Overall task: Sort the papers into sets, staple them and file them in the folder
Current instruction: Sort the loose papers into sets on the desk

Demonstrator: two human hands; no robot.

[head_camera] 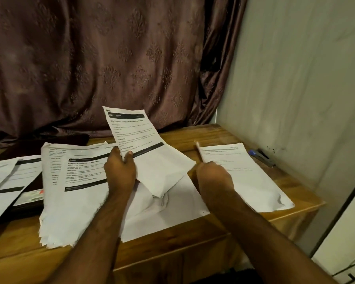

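My left hand (120, 171) pinches a printed sheet (143, 144) by its left edge and holds it tilted up above the wooden table (193, 238). My right hand (213, 175) grips the left edge of a paper set (244, 173) lying on the table's right side, lifting that edge a little. A thick stack of printed papers (74, 193) lies to the left of my left hand. Blank sheets (168, 212) lie under the raised page. More papers (6, 177) lie at the far left, partly over a dark folder (27, 203).
A blue and black pen (261, 157) lies near the wall at the table's right rear. A brown patterned curtain (100, 58) hangs behind the table. A pale wall (295, 89) bounds the right side. The table's front edge is close to me.
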